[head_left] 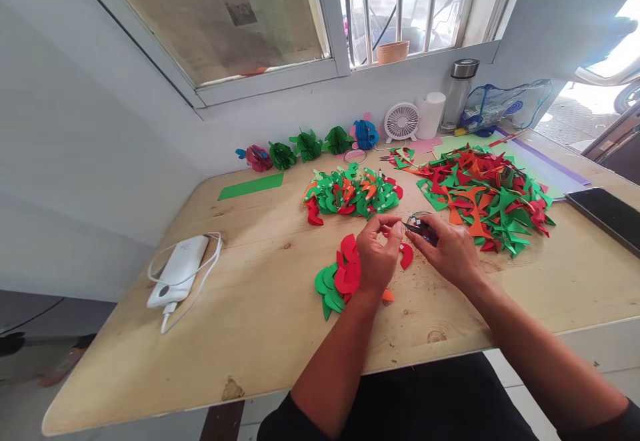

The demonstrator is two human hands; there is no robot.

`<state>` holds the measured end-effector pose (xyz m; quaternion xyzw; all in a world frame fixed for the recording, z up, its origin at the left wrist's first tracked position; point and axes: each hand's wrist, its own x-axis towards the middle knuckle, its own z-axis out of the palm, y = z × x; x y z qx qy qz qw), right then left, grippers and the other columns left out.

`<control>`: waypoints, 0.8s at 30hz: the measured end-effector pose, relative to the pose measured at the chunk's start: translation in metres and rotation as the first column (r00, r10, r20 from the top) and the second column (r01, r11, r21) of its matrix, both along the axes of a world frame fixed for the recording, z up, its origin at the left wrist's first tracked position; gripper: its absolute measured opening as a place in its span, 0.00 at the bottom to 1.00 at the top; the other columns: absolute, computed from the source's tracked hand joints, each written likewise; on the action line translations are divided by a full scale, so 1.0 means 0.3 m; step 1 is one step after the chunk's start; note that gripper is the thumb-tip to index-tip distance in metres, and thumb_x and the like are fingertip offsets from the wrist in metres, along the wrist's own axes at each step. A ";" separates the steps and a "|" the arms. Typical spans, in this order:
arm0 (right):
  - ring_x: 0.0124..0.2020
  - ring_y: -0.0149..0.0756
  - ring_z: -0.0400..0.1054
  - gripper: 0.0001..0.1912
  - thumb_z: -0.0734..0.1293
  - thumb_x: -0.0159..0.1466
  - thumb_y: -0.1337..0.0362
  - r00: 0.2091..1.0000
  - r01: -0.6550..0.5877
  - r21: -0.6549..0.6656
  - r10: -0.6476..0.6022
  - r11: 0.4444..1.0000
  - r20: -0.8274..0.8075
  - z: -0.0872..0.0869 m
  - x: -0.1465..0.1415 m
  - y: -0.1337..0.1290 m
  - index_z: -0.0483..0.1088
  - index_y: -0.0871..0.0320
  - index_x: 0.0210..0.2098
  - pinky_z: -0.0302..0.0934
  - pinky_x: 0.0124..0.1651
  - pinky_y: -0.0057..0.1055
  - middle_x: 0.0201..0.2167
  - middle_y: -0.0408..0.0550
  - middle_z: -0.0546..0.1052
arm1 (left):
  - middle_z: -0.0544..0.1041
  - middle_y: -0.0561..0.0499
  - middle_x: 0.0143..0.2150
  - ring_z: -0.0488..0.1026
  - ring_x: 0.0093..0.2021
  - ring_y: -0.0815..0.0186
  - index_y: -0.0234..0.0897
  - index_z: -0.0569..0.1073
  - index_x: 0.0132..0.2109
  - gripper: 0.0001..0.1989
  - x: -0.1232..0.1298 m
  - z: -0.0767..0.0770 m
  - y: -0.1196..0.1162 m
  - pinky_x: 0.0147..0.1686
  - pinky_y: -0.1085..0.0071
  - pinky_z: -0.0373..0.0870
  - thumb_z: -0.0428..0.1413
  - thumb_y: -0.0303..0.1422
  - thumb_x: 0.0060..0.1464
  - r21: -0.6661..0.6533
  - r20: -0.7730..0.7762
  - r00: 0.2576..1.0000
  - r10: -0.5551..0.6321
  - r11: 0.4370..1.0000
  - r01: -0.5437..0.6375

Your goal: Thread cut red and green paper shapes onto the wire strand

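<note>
My left hand (379, 254) is closed in a pinch, with a bit of red paper showing at its fingers. My right hand (453, 251) grips small dark scissors (425, 233), their pointed tip close to my left fingertips. Below the hands lies a curved red paper piece (407, 255) with a small white square on it. Partly behind my left wrist are stacked red paper cutouts (349, 267) and green paper cutouts (328, 287). Beyond the hands sits a heap of green, red and orange cutouts (350, 191) bearing small white squares.
Paper scraps (493, 194) are piled at the right, beside a phone (607, 211). A white power bank (180, 271) with its cable lies left. Folded paper figures (306, 145), a small fan (401, 121) and a glass bottle (457, 97) line the wall. A green strip (250, 187) lies nearby.
</note>
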<state>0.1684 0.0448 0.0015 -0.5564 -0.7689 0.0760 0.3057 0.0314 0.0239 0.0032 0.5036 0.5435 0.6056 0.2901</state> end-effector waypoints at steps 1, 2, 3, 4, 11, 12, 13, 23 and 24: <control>0.26 0.36 0.69 0.16 0.63 0.61 0.52 1.000 0.000 0.009 0.000 1.000 0.011 -0.002 0.000 0.000 0.73 0.56 0.39 0.52 0.26 0.28 0.28 0.47 0.77 | 0.77 0.50 0.33 0.72 0.31 0.69 0.37 0.74 0.36 0.06 0.000 0.002 -0.002 0.35 0.72 0.69 0.54 0.33 0.52 0.002 -0.055 0.998 0.009 1.000 -0.009; 0.26 0.36 0.69 0.16 0.62 0.61 0.52 1.000 -0.001 0.020 0.000 1.000 0.020 -0.003 0.001 0.000 0.72 0.56 0.40 0.52 0.26 0.28 0.28 0.47 0.77 | 0.77 0.50 0.34 0.72 0.33 0.68 0.38 0.74 0.36 0.06 0.000 0.004 -0.004 0.36 0.72 0.69 0.54 0.32 0.52 0.006 -0.105 0.994 0.016 1.000 -0.015; 0.26 0.36 0.69 0.16 0.62 0.61 0.52 1.000 -0.002 0.032 0.001 0.999 0.028 -0.004 0.001 0.000 0.72 0.56 0.40 0.52 0.26 0.28 0.29 0.47 0.77 | 0.78 0.50 0.36 0.73 0.35 0.67 0.38 0.74 0.36 0.06 0.001 0.006 -0.005 0.37 0.71 0.69 0.54 0.32 0.52 0.009 -0.145 0.989 0.019 1.000 -0.018; 0.27 0.35 0.70 0.16 0.62 0.61 0.52 0.999 -0.004 0.042 0.003 0.999 0.038 -0.006 0.001 0.000 0.72 0.56 0.40 0.52 0.26 0.28 0.29 0.48 0.77 | 0.78 0.50 0.37 0.73 0.37 0.66 0.38 0.74 0.37 0.06 0.001 0.008 -0.006 0.39 0.70 0.69 0.54 0.31 0.53 0.009 -0.175 0.984 0.018 1.000 -0.017; 0.27 0.35 0.70 0.14 0.61 0.62 0.55 0.994 -0.003 0.090 -0.007 0.996 0.109 -0.005 -0.005 -0.005 0.71 0.56 0.40 0.49 0.25 0.28 0.32 0.48 0.78 | 0.77 0.49 0.39 0.73 0.43 0.64 0.39 0.73 0.37 0.05 0.006 0.005 0.001 0.43 0.67 0.69 0.54 0.29 0.53 0.015 -0.206 0.979 -0.005 1.000 0.008; 0.27 0.35 0.70 0.13 0.61 0.63 0.55 0.994 -0.005 0.095 -0.006 0.995 0.112 -0.004 -0.006 -0.006 0.71 0.56 0.40 0.49 0.25 0.28 0.32 0.48 0.78 | 0.77 0.49 0.40 0.73 0.44 0.63 0.39 0.73 0.37 0.05 0.007 0.003 0.001 0.44 0.66 0.69 0.54 0.29 0.53 0.023 -0.203 0.979 -0.006 1.000 0.011; 0.27 0.35 0.70 0.13 0.61 0.63 0.55 0.993 -0.007 0.100 -0.005 0.995 0.114 -0.003 -0.007 -0.007 0.71 0.56 0.39 0.49 0.25 0.28 0.32 0.48 0.78 | 0.77 0.49 0.40 0.73 0.44 0.63 0.39 0.73 0.37 0.05 0.007 0.001 0.002 0.44 0.66 0.69 0.54 0.29 0.52 0.028 -0.201 0.979 -0.007 1.000 0.013; 0.29 0.36 0.70 0.11 0.62 0.62 0.57 0.990 -0.016 0.114 -0.001 0.993 0.144 -0.006 -0.011 -0.011 0.71 0.55 0.39 0.48 0.25 0.28 0.36 0.48 0.78 | 0.76 0.48 0.40 0.72 0.46 0.63 0.38 0.73 0.35 0.04 0.012 -0.014 0.008 0.46 0.65 0.69 0.55 0.27 0.52 0.060 -0.182 0.983 0.013 0.998 -0.002; 0.29 0.36 0.70 0.11 0.62 0.62 0.57 0.989 -0.017 0.112 0.000 0.994 0.146 -0.006 -0.011 -0.011 0.71 0.55 0.39 0.48 0.25 0.28 0.36 0.48 0.78 | 0.76 0.48 0.40 0.72 0.46 0.63 0.38 0.73 0.35 0.03 0.013 -0.016 0.009 0.46 0.65 0.69 0.55 0.27 0.52 0.058 -0.176 0.984 0.013 0.998 -0.003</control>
